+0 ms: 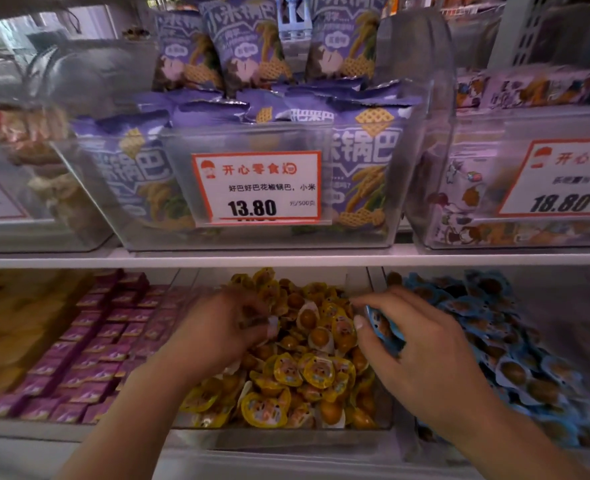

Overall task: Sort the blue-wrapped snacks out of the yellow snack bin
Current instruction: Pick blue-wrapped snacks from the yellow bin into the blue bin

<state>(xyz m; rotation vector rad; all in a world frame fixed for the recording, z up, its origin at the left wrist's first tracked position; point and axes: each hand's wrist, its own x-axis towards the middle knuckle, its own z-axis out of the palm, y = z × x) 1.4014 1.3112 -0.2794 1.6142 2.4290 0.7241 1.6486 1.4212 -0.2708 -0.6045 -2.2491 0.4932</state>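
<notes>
Two hands over the yellow snack bin [286, 439], lower shelf. Right hand [421, 344] has its grip closed on a blue-wrapped snack [383, 329], thumb and fingers pinching it just above the right side of the yellow snacks [307, 368]. Left hand [224, 327] digs into the pile, fingers curled; can't tell if it holds anything. Packs look light, small, glossy film over a domed cup, probably slippery; best pinched at the flat rim, not the dome. Blue bin [515, 341] sits directly right. Beyond, upper shelf: purple bags [362, 161], price tag [257, 187].
</notes>
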